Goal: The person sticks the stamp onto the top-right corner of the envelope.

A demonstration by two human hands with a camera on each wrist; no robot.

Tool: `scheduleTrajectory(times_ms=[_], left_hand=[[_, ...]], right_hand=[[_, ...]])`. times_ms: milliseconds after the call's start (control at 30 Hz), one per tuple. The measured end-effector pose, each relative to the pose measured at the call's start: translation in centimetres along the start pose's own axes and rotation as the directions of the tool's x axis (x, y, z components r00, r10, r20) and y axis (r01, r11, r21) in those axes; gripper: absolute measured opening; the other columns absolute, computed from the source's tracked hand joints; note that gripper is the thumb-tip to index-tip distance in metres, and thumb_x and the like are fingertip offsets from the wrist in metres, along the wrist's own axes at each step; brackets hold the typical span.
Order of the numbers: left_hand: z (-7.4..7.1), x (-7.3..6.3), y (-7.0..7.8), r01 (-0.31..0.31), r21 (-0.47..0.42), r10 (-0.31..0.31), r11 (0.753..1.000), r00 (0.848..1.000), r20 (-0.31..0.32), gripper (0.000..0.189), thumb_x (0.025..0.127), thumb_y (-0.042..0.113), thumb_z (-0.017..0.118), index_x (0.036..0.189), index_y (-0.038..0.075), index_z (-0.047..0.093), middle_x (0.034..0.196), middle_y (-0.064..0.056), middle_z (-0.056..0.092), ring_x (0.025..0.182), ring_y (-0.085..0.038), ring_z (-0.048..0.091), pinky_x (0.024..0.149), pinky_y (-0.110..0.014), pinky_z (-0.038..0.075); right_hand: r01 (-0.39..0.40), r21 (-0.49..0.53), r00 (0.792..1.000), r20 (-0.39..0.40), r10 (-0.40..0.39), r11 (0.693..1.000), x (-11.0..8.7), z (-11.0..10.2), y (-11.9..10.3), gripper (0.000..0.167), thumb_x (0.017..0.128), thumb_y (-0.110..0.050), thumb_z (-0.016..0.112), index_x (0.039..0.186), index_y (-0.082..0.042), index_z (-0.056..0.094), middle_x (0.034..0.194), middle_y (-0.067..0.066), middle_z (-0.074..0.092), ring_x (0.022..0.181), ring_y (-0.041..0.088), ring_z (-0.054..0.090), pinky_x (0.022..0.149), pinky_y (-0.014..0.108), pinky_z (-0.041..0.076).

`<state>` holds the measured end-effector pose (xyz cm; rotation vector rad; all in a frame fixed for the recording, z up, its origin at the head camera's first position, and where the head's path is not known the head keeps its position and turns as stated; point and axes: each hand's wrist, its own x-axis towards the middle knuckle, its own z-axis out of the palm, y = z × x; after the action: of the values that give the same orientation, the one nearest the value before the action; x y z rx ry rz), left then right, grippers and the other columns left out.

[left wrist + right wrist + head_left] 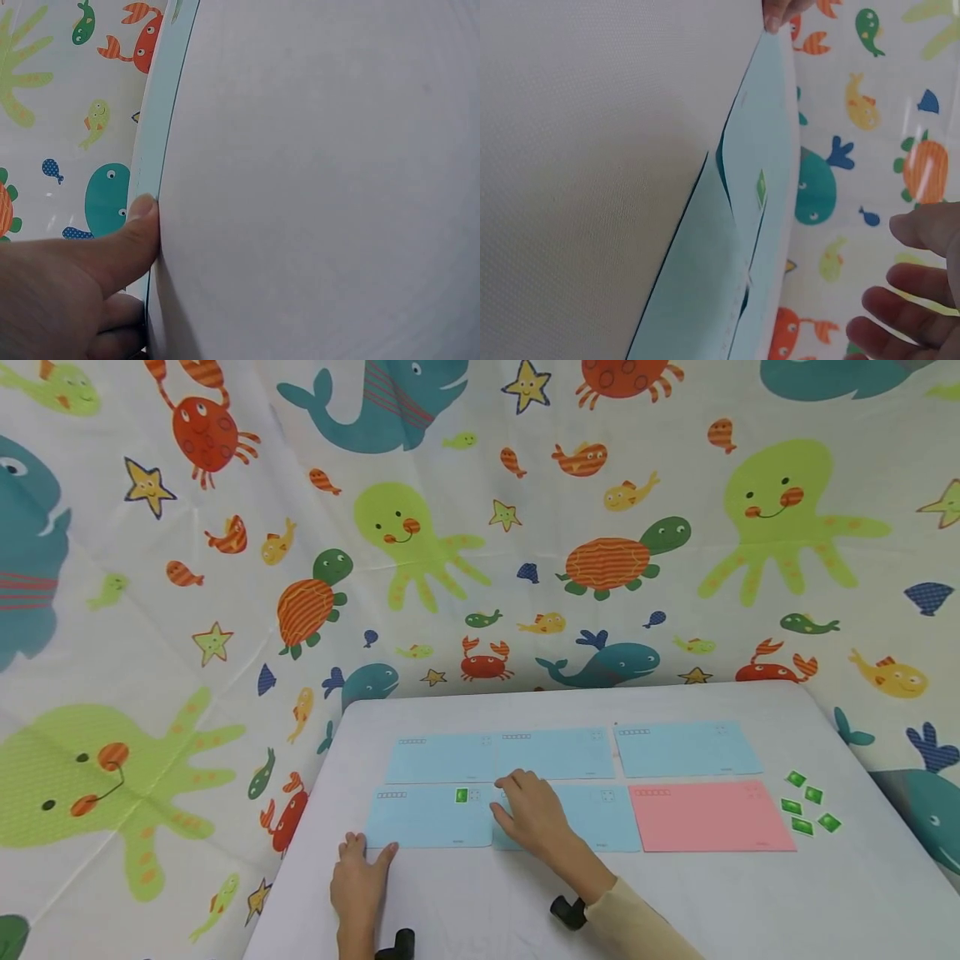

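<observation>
Loose stickers [791, 807]: head view only.

Beige plain long sleeve [641, 920] behind right hand [532, 810], cuff ending around the wrist. Black rounded wrist camera [567, 912], right hand's thumb side. Similar black wrist unit [401, 945] behind left hand [358, 887], thumb side; cut off at view's lower edge, probably same stubby shape.

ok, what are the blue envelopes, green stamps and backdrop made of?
Blue envelopes: probably paper, matte; thin, bowed edges in the right wrist view.
Green stamps: perhaps paper or film; flat with pale borders, too small to judge finish.
Backdrop: maybe fabric or plastic sheeting; creased, glare streaks suggest some sheen.
</observation>
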<state>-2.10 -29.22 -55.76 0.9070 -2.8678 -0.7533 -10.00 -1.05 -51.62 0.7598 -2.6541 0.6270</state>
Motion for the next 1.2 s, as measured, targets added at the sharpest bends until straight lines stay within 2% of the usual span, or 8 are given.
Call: scheduleTrajectory(times_ms=[167,367,867,1033,1200], left_hand=[[0.1,0.1,-0.1,-0.003,0.002,0.003,1.0,1.0,0.001,0.076,0.089,0.032,0.074,0.14,-0.016,0.045,0.151,-0.037,0.032,0.141,-0.056,0.03,0.112,-0.068,0.03],[0.3,0.1,-0.1,0.013,0.002,-0.013,1.0,1.0,0.013,0.076,0.089,0.032,0.074,0.141,-0.016,0.044,0.151,-0.036,0.031,0.143,-0.055,0.03,0.114,-0.067,0.028],[0.3,0.0,0.3,0.038,0.001,-0.038,0.999,0.999,0.013,0.076,0.089,0.031,0.074,0.142,-0.015,0.043,0.152,-0.036,0.031,0.143,-0.054,0.029,0.115,-0.066,0.027],[0.3,0.1,0.2,0.058,-0.001,-0.058,0.998,0.998,0.019,0.076,0.09,0.031,0.074,0.143,-0.014,0.043,0.153,-0.034,0.03,0.144,-0.053,0.028,0.115,-0.066,0.025],[0.3,0.2,0.1,0.042,-0.001,-0.042,0.999,0.999,0.014,0.076,0.089,0.032,0.074,0.142,-0.014,0.044,0.152,-0.035,0.031,0.143,-0.054,0.029,0.114,-0.066,0.027]], right_hand=[[0.001,-0.008,1.0,-0.014,-0.001,1.0,-0.7,-0.7,0.0,0.033,0.087,-0.031,0.077,0.114,-0.012,0.07,0.103,0.0,0.068,0.093,0.017,0.065,0.075,0.03,0.055],[-0.04,0.02,0.999,-0.026,0.041,0.999,-1.3,-1.9,0.5,0.036,0.085,-0.03,0.08,0.114,-0.011,0.07,0.104,0.001,0.067,0.093,0.019,0.064,0.076,0.032,0.055],[-0.159,0.076,0.984,-0.065,0.164,0.984,-3.0,-4.2,3.6,0.035,0.085,-0.023,0.08,0.115,-0.01,0.07,0.112,0.005,0.068,0.099,0.024,0.065,0.079,0.039,0.057],[-0.167,0.084,0.98,-0.091,0.175,0.982,-3.5,-5.0,4.2,0.036,0.083,-0.022,0.082,0.114,-0.008,0.07,0.112,0.007,0.068,0.1,0.025,0.065,0.08,0.04,0.058],[-0.159,0.078,0.978,-0.126,0.168,0.984,-4.0,-5.5,5.0,0.038,0.081,-0.022,0.083,0.114,-0.006,0.07,0.111,0.009,0.068,0.099,0.027,0.067,0.079,0.041,0.059]])
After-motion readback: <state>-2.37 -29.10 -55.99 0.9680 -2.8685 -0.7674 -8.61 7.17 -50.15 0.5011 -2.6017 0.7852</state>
